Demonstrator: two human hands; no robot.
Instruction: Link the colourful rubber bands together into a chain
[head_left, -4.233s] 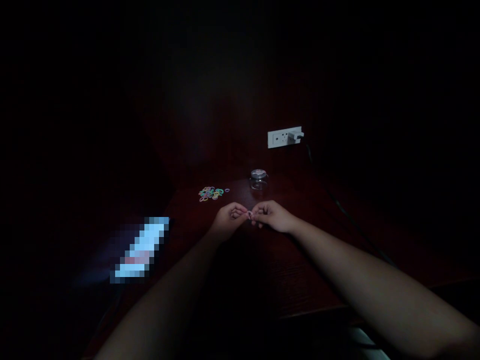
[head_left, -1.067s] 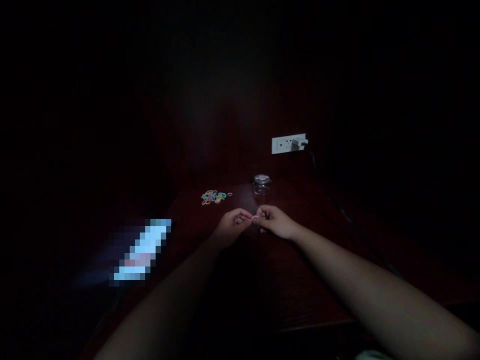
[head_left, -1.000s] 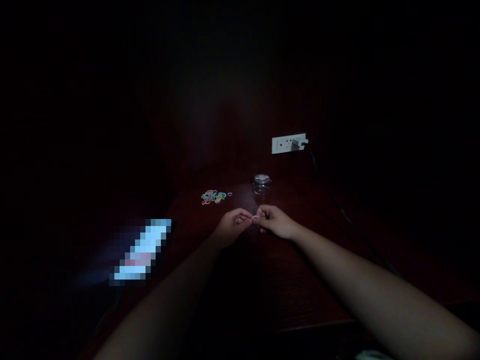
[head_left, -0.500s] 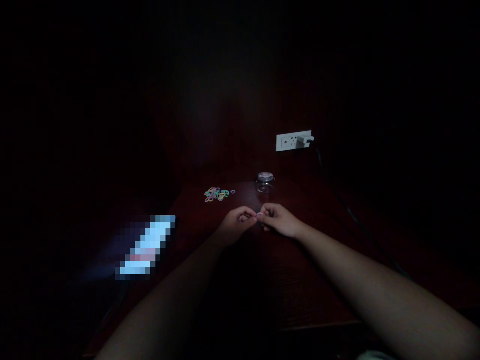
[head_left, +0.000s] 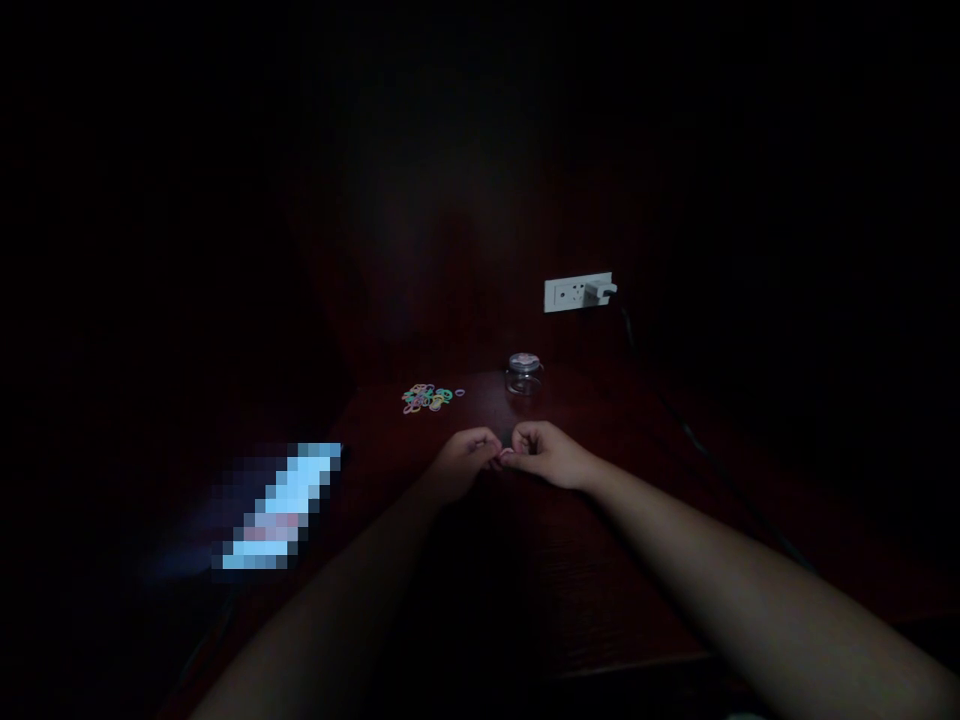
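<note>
Pink ring touches left hand and right hand — jar label illegible.

Two bare arms reached forward, the left arm from the bottom, left of the middle, and the right arm from the low right corner. They leaned in toward each other. The left hand and the right hand came close together in the middle. Both hands were pinched, with each thumb pointing inward. The right hand's fingers were curled. It was dark, so the fingertips of both hands may have been touching.
</note>
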